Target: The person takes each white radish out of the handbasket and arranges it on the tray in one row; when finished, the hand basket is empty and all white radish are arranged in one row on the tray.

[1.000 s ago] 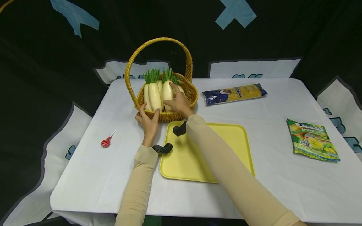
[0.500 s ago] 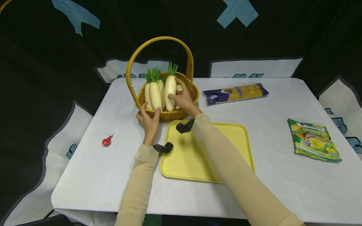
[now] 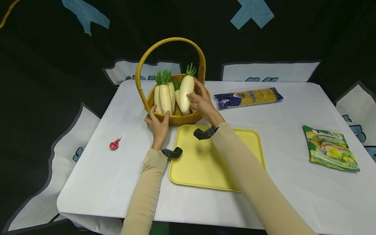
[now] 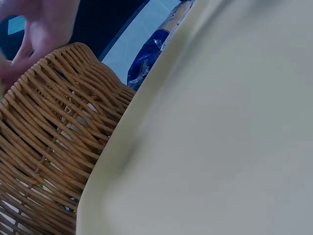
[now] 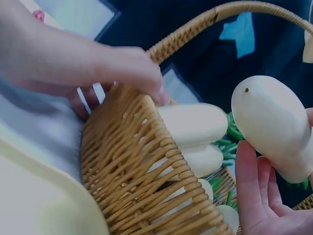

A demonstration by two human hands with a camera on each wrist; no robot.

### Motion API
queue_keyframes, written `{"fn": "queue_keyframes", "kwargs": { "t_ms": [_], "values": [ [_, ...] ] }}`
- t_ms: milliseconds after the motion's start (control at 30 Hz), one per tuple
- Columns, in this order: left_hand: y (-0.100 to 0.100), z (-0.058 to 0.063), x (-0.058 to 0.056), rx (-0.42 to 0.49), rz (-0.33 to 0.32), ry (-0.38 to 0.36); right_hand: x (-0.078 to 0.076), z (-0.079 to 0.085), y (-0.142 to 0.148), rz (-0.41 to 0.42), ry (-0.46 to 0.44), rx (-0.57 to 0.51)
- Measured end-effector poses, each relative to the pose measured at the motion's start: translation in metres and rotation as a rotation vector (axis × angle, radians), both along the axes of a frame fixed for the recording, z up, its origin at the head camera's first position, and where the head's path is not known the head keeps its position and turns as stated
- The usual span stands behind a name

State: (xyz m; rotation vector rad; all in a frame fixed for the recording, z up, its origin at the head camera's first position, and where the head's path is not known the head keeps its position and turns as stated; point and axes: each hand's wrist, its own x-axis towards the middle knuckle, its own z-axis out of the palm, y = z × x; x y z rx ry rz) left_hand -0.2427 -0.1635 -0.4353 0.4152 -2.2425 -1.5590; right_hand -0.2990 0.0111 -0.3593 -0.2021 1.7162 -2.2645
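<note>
In the head view my right hand grips a white radish with green stalks, tilted and raised against the other radishes. Its rounded tip shows in the right wrist view, where the held radish is off the basket's rim with my fingers beneath it. My left hand holds the front left rim of the yellow wicker basket, thumb and fingers at the edge. Several more white radishes stand in the basket, mostly on its left side.
A yellow tray lies in front of the basket, under my right forearm. To the right are a pasta packet and a green packet. A red lollipop lies at left. The basket's tall handle arches overhead.
My right hand has lifted the radish a little and moved it to the right, tilting it and opening a gap beside the others. The left hand keeps its hold on the basket rim.
</note>
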Motion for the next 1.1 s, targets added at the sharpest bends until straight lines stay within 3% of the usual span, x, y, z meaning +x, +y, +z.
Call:
{"fn": "queue_keyframes", "kwargs": {
  "t_ms": [233,467,700,833,1100],
  "values": [
    [-0.004,0.003,-0.001,-0.010,-0.048,-0.028,0.037,-0.005,0.025,0.059,-0.001,-0.002],
    [-0.010,0.010,0.002,-0.020,-0.140,-0.104,0.101,-0.003,0.041,0.087,0.034,0.113],
    [-0.014,0.012,0.000,-0.042,-0.154,-0.133,0.165,-0.019,0.032,0.102,0.011,0.179],
    [-0.015,0.015,-0.001,-0.041,-0.161,-0.143,0.179,-0.034,0.020,0.088,-0.018,0.293],
    [-0.017,0.014,0.002,-0.044,-0.169,-0.172,0.177,-0.055,0.000,0.075,-0.082,0.437]
  ]
}}
